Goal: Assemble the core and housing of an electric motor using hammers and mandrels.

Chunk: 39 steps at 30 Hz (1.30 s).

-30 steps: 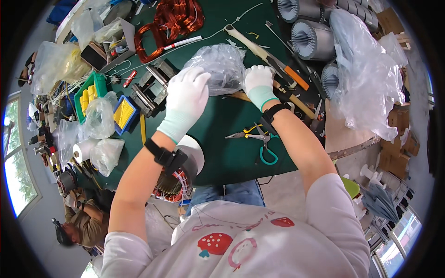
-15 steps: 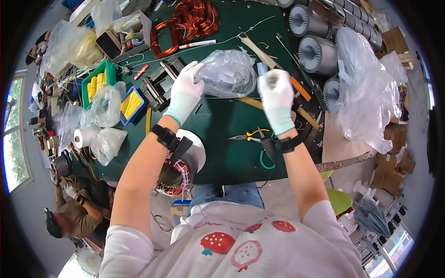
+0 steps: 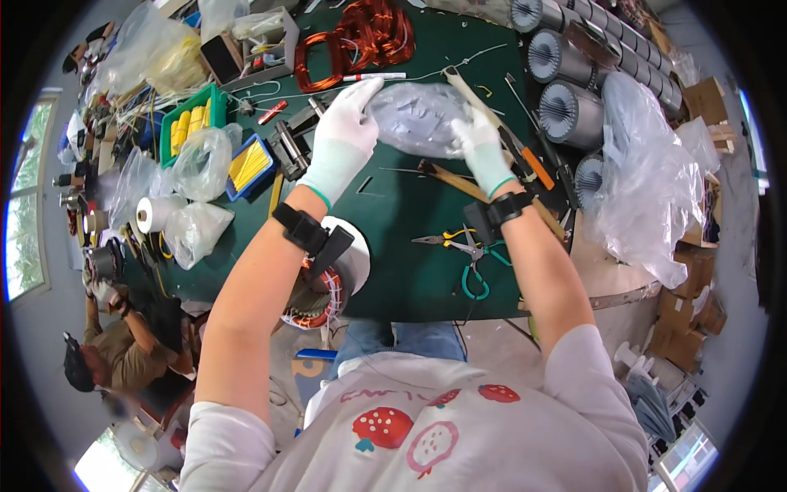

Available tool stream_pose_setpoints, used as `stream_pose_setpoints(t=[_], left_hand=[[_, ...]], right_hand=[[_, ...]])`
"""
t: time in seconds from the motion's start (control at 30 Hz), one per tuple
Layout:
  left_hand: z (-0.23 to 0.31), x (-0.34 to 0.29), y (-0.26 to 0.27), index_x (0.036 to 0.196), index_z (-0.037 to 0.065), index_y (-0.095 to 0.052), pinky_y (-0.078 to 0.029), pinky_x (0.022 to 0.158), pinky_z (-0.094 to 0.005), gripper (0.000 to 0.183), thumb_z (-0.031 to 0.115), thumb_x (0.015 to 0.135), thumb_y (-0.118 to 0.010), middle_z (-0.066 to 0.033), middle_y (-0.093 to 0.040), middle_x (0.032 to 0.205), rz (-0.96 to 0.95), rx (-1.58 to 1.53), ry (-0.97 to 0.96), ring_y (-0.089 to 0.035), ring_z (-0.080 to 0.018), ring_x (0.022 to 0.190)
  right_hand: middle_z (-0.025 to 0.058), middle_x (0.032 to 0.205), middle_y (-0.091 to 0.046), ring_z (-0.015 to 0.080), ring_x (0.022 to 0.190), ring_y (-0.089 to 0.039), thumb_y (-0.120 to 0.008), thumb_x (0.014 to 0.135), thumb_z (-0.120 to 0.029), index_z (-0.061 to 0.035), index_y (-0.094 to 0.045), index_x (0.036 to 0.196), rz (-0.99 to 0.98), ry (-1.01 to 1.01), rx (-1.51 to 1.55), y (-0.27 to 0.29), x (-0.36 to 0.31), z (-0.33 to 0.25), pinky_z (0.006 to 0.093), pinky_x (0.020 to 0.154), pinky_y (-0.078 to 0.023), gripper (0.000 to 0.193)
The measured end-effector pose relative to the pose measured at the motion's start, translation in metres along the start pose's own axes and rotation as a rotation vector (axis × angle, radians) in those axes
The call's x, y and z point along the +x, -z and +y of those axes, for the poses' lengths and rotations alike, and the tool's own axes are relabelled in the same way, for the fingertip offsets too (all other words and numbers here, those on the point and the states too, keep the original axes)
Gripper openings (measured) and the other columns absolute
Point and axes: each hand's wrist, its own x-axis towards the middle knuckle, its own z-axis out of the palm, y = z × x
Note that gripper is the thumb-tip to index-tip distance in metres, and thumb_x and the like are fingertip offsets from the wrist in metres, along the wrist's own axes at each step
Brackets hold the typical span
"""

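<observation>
Fingers of the gloved left hand were right there on the near-left edge of the clear plastic bag, bunched close together, though whether they pinched the film or only pressed it, you could not tell! Across at the bag's right end came the right hand, fingers bent and blurred against the film; their grip, too, was impossible to call. Between the two sat the bag itself, crumpled on the green tabletop, pale pieces showing through.

And it looked a tight pitch! Just beyond the bag's right end lay a pale-handled long tool; a sideways tug could well have snagged the film on it and torn it. Left of the bag stood a metal fixture, another likely catch if the left hand swung out. Directly below the bag, a wooden handle pointed up at it, ready to be nudged by a dropping wrist. The bag's mouth was not clear to see; had it been open, a slip of smooth gloves on slick film could have spilled those pieces.
</observation>
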Motion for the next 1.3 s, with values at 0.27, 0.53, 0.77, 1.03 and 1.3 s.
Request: stream_pose_setpoints(t=[0.27,0.53,0.77,1.03,1.3], left_hand=[[0.028,-0.050,0.101,0.142,0.014,-0.062,-0.038,0.118,-0.0432,0.057,0.013,0.086,-0.066,-0.0229,-0.050,0.153,0.206,0.078,-0.016,-0.049,-0.0386,0.140],[-0.035,-0.204,0.192,0.134,0.009,-0.063,-0.042,0.114,-0.0467,0.044,0.010,0.090,-0.065,-0.0235,-0.054,0.145,0.347,0.220,0.219,-0.053,-0.0412,0.133],[-0.124,-0.352,0.216,0.128,0.006,-0.065,-0.044,0.112,-0.0453,0.037,0.010,0.091,-0.064,-0.0229,-0.060,0.138,0.345,0.141,0.478,-0.056,-0.0409,0.129],[-0.138,-0.424,0.231,0.128,0.008,-0.067,-0.048,0.105,-0.0477,0.037,0.017,0.093,-0.061,-0.0205,-0.062,0.138,0.135,0.042,0.487,-0.061,-0.0388,0.121],[-0.168,-0.472,0.283,0.126,0.007,-0.068,-0.050,0.101,-0.0487,0.037,0.013,0.090,-0.064,-0.0203,-0.063,0.135,0.258,0.119,0.571,-0.062,-0.0401,0.118]], right_hand=[[-0.0061,0.086,-0.056,0.0022,0.072,-0.046,-0.055,0.104,-0.011,0.0004,-0.067,0.130,-0.356,0.262,0.065,-0.015,-0.101,-0.175,0.0180,0.064,-0.039,0.030],[0.0111,0.148,-0.055,0.0100,0.113,-0.059,-0.062,0.096,0.008,0.0069,-0.044,0.151,-0.482,0.180,0.386,-0.021,-0.135,-0.202,0.0217,0.094,-0.051,0.058],[0.0011,0.110,-0.063,0.0060,0.085,-0.056,-0.055,0.105,-0.004,0.0035,-0.048,0.149,-0.361,0.157,0.214,-0.124,-0.184,-0.252,0.0202,0.074,-0.050,0.045],[0.0014,0.095,-0.053,0.0109,0.078,-0.049,-0.052,0.107,-0.011,0.0027,-0.049,0.144,-0.455,0.252,0.022,-0.350,-0.179,-0.282,0.0254,0.067,-0.043,0.039],[0.0081,0.122,-0.068,0.0144,0.106,-0.066,-0.066,0.090,0.008,0.0051,-0.051,0.140,-0.592,0.784,-0.458,-0.474,-0.077,-0.274,0.0272,0.092,-0.055,0.052]])
